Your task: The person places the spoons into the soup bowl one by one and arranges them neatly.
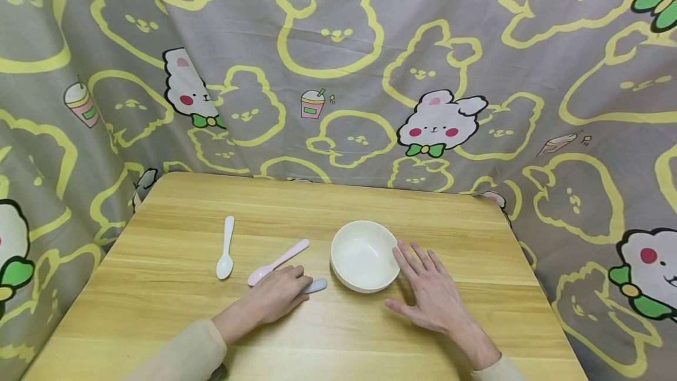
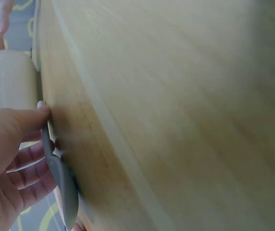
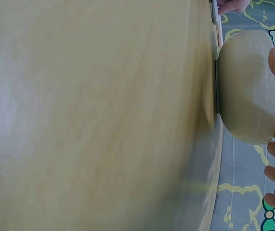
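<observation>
My left hand pinches a grey spoon between thumb and fingers, low over the table. In the head view only the rounded end of its handle pokes out past the fingers; the left wrist view shows its bowl end. To the right stands a cream-white bowl, upright, with nothing in it. My right hand has its fingers spread, with fingertips at the bowl's right rim and the thumb apart near the front. Just beyond the left hand lies a pink spoon, its bowl end partly behind that hand.
A white spoon lies farther left, handle pointing away. All of this is on a light wooden table. A grey curtain with yellow outlines and cartoon rabbits hangs along the table's back and sides.
</observation>
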A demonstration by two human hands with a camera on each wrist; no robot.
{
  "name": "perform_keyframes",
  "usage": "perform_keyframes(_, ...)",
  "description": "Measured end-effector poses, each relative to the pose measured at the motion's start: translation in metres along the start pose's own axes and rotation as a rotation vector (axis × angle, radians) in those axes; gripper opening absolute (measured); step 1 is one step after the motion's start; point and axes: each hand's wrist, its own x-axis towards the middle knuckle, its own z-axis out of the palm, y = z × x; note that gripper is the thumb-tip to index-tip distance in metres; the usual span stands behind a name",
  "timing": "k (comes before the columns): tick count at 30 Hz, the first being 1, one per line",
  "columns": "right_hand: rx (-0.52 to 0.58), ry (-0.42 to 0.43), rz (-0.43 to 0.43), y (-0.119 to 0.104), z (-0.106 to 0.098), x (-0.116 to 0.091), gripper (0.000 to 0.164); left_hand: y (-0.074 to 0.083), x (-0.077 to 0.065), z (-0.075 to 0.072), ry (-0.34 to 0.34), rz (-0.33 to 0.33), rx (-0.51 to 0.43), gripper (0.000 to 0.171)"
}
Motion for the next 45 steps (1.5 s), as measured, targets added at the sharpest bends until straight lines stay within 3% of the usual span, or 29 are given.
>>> perform_keyframes(21, 0.001, 0.016, -0.014, 0.0006, 0.0004, 0.0002, 0.105, -0.003, 0.005, 0.0025, -0.034, -0.043, -0.107, 0.017)
perform_keyframes(45, 0.002, -0.001, -0.013, 0.0011, -0.0005, 0.0007, 0.104, -0.0099, 0.005, -0.003, -0.094, -0.117, -0.256, 0.03)
